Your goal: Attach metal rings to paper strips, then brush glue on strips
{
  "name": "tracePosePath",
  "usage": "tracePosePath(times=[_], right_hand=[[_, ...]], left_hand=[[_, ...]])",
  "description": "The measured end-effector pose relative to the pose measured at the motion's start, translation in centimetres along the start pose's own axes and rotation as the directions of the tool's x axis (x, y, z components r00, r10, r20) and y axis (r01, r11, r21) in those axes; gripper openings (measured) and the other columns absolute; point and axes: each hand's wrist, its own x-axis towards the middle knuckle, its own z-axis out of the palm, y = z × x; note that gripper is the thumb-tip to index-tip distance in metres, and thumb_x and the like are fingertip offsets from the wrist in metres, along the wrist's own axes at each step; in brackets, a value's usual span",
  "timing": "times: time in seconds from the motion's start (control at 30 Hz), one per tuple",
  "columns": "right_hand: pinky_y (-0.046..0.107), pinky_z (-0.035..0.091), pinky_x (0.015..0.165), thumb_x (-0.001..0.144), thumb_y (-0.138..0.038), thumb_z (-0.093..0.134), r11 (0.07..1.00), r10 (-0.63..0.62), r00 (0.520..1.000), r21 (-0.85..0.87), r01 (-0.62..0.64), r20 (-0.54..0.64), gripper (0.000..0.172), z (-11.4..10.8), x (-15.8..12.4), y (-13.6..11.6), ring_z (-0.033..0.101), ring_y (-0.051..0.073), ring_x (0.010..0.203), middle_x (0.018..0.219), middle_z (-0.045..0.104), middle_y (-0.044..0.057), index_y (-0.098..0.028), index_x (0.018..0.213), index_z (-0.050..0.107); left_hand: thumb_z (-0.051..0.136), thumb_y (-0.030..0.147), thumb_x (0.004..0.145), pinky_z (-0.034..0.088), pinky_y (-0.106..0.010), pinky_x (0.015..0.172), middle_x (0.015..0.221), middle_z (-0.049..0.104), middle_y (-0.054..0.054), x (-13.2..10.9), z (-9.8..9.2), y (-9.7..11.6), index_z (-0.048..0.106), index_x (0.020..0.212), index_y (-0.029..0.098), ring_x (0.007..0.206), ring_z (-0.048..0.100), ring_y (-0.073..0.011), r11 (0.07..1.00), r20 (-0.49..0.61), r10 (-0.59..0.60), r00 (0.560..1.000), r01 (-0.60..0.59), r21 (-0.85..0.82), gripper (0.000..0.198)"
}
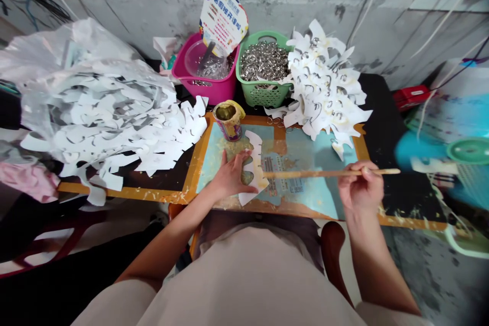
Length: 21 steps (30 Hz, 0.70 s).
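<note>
My left hand [232, 175] presses flat, fingers spread, on a white notched paper cutout [255, 165] lying on the glue-stained board [305, 191]. My right hand [361, 188] is closed round a thin wooden stick [328, 173], held level with its tip reaching the cutout's right edge. A small tin of yellowish glue [228, 119] stands just beyond my left hand.
A big heap of white cutouts [110, 117] lies at the left, and a pile with metal rings [324, 86] sits at the back right. A pink basket [204, 74] and a green basket of metal rings [265, 66] stand against the wall. Blue-green plastic containers [451, 153] are at the right.
</note>
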Motion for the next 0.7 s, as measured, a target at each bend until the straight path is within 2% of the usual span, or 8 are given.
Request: tracePosePath(times=[0.03,0.1,0.17,0.23,0.37,0.53,0.7], right_hand=[[0.022,0.039,0.031,0.077,-0.031,0.066,1.0,-0.006,0.999,-0.002,0.006,-0.033,0.006,0.3,0.2,0.2,0.049,0.011,0.034,0.05,0.059,-0.005,-0.028,0.078,0.071],[0.024,0.044,0.034,0.074,-0.027,0.068,0.999,-0.011,0.998,-0.036,0.009,-0.064,0.011,0.5,0.5,0.7,0.053,0.012,0.035,0.053,0.063,-0.003,-0.025,0.083,0.075],[0.026,0.046,0.035,0.074,-0.026,0.069,0.995,-0.036,0.997,-0.091,0.03,-0.065,0.007,0.4,0.5,1.2,0.055,0.014,0.035,0.051,0.063,-0.002,-0.022,0.074,0.074],[0.028,0.047,0.034,0.074,-0.026,0.07,0.99,-0.065,0.996,-0.132,0.056,-0.066,0.011,-0.2,0.3,1.7,0.057,0.016,0.034,0.049,0.063,-0.001,-0.021,0.064,0.071],[0.029,0.047,0.033,0.074,-0.025,0.073,0.983,-0.078,0.993,-0.174,0.061,-0.092,0.012,-1.5,-0.8,1.9,0.057,0.018,0.031,0.047,0.063,0.0,-0.019,0.064,0.071],[0.031,0.05,0.038,0.077,-0.033,0.075,0.969,0.015,0.998,-0.246,-0.028,-0.054,0.016,-1.8,-2.4,2.1,0.057,0.018,0.031,0.046,0.065,0.002,-0.02,0.068,0.073],[0.031,0.052,0.042,0.078,-0.037,0.076,0.971,0.109,0.992,-0.208,-0.121,-0.067,0.019,-0.4,-3.1,2.9,0.059,0.018,0.035,0.049,0.066,0.001,-0.018,0.072,0.072]], left_hand=[[0.081,0.066,0.061,-0.014,-0.061,0.12,0.152,0.045,-0.018,0.0,0.0,0.0,0.021,0.151,0.024,0.144,0.038,-0.0396,1.0,0.004,-0.002,1.0,0.002,0.0,0.116],[0.081,0.067,0.061,-0.013,-0.062,0.12,0.153,0.044,-0.017,0.0,-0.1,0.0,0.02,0.151,0.024,0.143,0.039,-0.0394,1.0,0.009,-0.003,1.0,0.003,-0.003,0.117],[0.08,0.067,0.061,-0.012,-0.062,0.12,0.153,0.043,-0.017,0.0,-0.1,0.0,0.02,0.151,0.024,0.143,0.04,-0.0393,1.0,0.008,0.001,1.0,-0.001,-0.003,0.117],[0.081,0.066,0.061,-0.013,-0.062,0.12,0.153,0.043,-0.018,0.0,0.0,0.0,0.02,0.151,0.024,0.143,0.04,-0.0392,1.0,0.002,0.004,1.0,-0.004,0.003,0.116],[0.084,0.065,0.058,-0.014,-0.059,0.121,0.151,0.045,-0.019,0.0,0.3,-0.3,0.022,0.15,0.025,0.143,0.039,-0.0389,1.0,-0.02,0.006,1.0,-0.005,0.017,0.117],[0.083,0.066,0.058,-0.012,-0.062,0.12,0.149,0.047,-0.019,0.1,0.6,-0.5,0.022,0.15,0.023,0.142,0.041,-0.0396,0.999,-0.04,0.03,0.999,-0.029,0.021,0.118],[0.084,0.064,0.058,-0.01,-0.064,0.12,0.148,0.047,-0.02,0.1,0.4,-0.3,0.022,0.149,0.022,0.142,0.041,-0.0402,1.0,-0.028,0.02,0.999,-0.019,0.02,0.119]])
